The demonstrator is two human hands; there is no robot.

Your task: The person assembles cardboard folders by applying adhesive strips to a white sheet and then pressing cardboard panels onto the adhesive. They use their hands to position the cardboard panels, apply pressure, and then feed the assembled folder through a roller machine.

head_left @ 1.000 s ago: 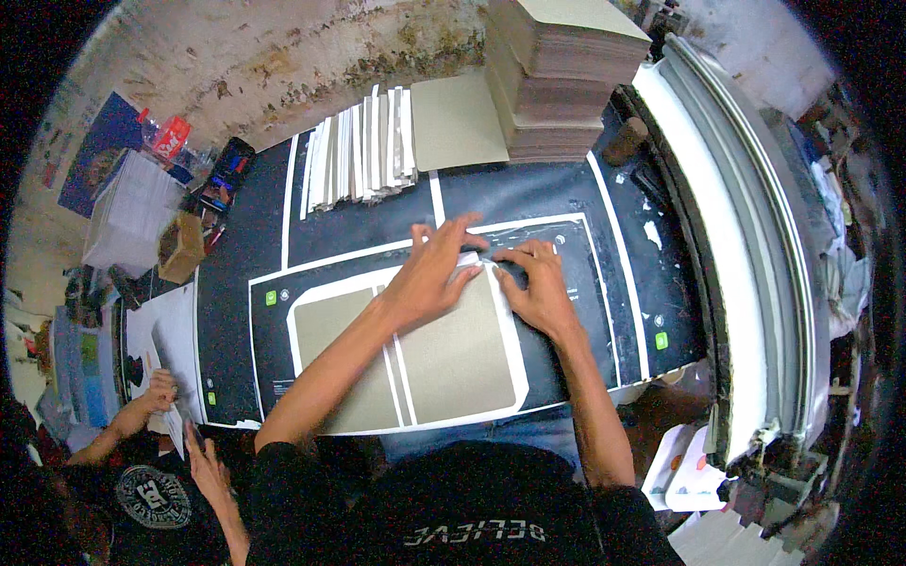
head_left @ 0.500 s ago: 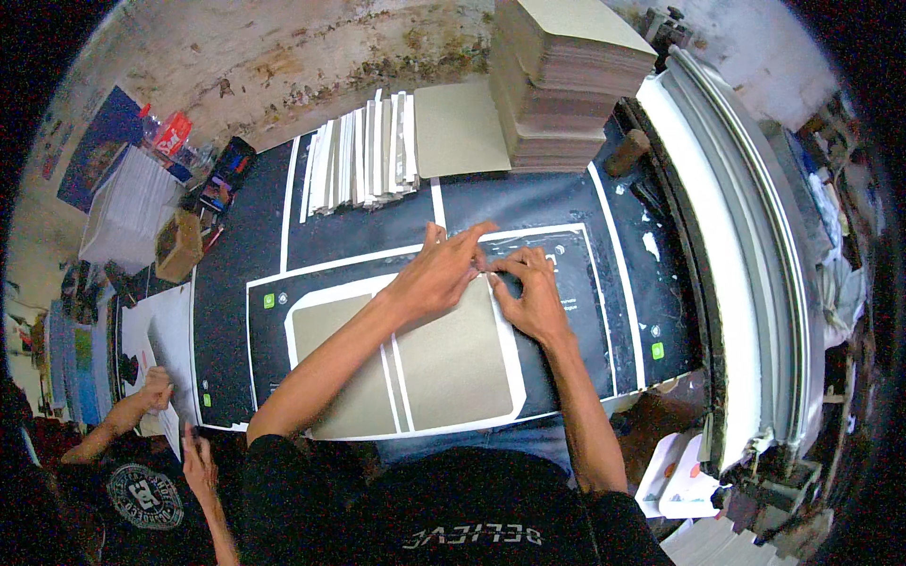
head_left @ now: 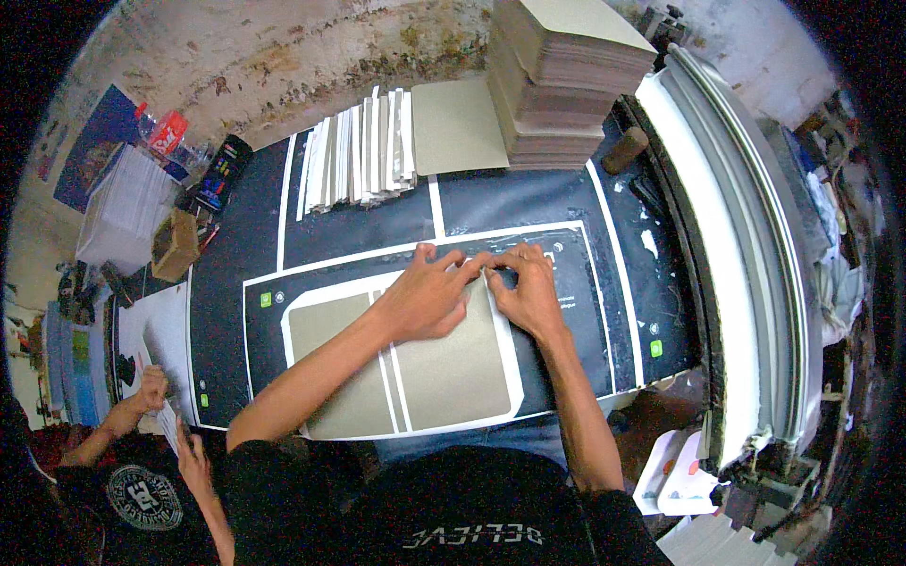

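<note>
Drawn slightly nearer the person since the frame half a second ago, the left hand now brings its fingertips close against those of the right hand at the far right corner of the white-edged cover sheet. Right thumb and forefinger stand narrow, nearly tip to tip; whether paper is caught between them cannot be told, nor whether the left's bent fingers grip anything. Directly below the grip, on its near side, lies the right grey board; farther left, partly under the left forearm, is its partner, the left grey board. Hands meeting at one corner suggest close fingertip work, the left palm perhaps steadying the board. Beyond the grip, pale strips and a tall board stack sit well apart, presumably to leave working room while staying within reach.
</note>
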